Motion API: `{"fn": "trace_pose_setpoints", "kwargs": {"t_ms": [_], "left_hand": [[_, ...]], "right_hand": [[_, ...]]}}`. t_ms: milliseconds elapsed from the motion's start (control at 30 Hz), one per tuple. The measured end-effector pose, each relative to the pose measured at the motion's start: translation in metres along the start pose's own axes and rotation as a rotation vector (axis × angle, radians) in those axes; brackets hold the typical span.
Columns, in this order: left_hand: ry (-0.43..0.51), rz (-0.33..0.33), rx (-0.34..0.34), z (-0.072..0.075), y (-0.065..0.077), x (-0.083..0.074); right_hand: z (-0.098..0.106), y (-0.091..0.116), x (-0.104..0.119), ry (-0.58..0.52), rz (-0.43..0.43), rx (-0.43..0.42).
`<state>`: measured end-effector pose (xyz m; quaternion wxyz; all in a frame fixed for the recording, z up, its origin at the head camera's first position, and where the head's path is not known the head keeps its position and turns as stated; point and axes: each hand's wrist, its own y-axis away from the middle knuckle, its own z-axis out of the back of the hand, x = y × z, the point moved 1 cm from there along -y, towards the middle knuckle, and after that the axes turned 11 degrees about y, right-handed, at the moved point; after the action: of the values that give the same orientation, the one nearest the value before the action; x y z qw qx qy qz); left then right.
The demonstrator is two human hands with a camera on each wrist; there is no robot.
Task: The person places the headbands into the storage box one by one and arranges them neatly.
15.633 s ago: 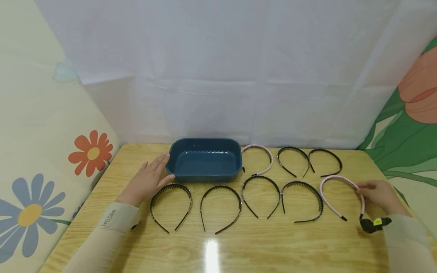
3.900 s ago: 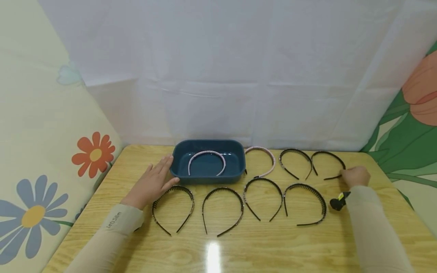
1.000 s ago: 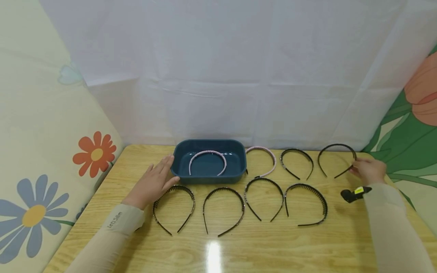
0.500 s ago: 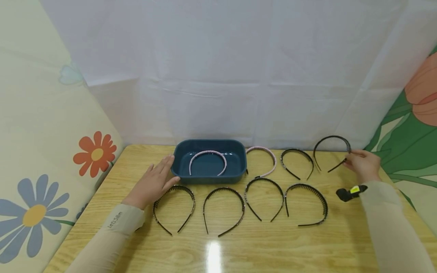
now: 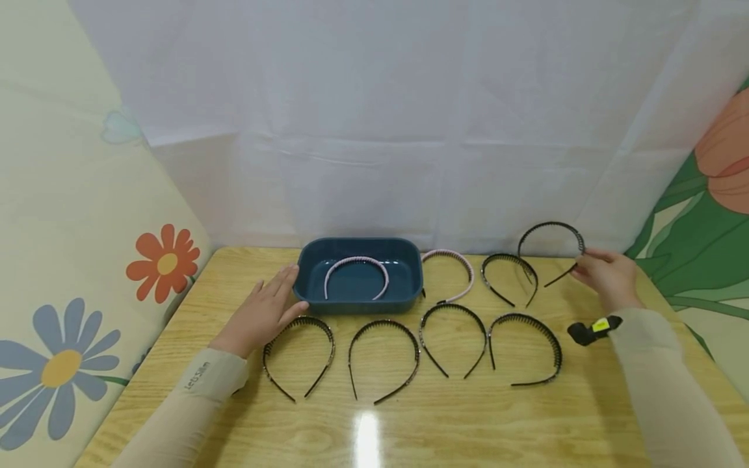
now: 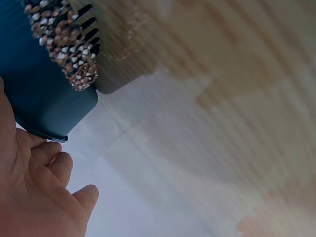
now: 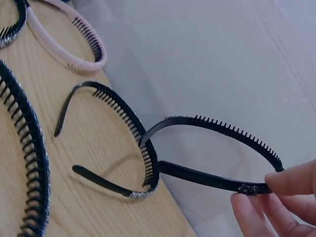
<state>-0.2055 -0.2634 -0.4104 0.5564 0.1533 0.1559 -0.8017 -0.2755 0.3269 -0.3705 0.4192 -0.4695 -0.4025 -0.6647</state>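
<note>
My right hand (image 5: pixel 608 276) pinches one side of a black toothed headband (image 5: pixel 552 224), which is raised over the back right of the table. In the right wrist view, thumb and fingers grip this headband (image 7: pixel 212 183) near its glittery part, its free ends overlapping another black headband (image 7: pixel 111 98). My left hand (image 5: pixel 260 315) lies with straight fingers against the left end of a dark blue rectangular bin (image 5: pixel 357 305). A pink headband (image 5: pixel 358 260) rests inside the bin. The left wrist view shows fingertips at the bin's rim (image 6: pixel 42 134) and a bead-studded headband (image 6: pixel 69 49).
Several black headbands, such as this one (image 5: pixel 383 322), lie in a front row on the wooden table (image 5: pixel 468 429). Right of the bin are a pink headband (image 5: pixel 471 276) and a black one (image 5: pixel 484 283). A white cloth (image 5: pixel 363 130) hangs behind.
The pink headband my right hand held first is in the bin. That hand has since lifted the black headband from the back right and moved it left. My left hand stays at the bin.
</note>
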Motion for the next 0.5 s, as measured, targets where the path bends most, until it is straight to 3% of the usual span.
{"fn": "trace_pose_setpoints", "kwargs": {"t_ms": [500], "left_hand": [[0.003,-0.005,0.003,-0.001,0.0,0.0]], "right_hand": [[-0.026,0.009,0.008,-0.248,-0.059,0.161]]}}
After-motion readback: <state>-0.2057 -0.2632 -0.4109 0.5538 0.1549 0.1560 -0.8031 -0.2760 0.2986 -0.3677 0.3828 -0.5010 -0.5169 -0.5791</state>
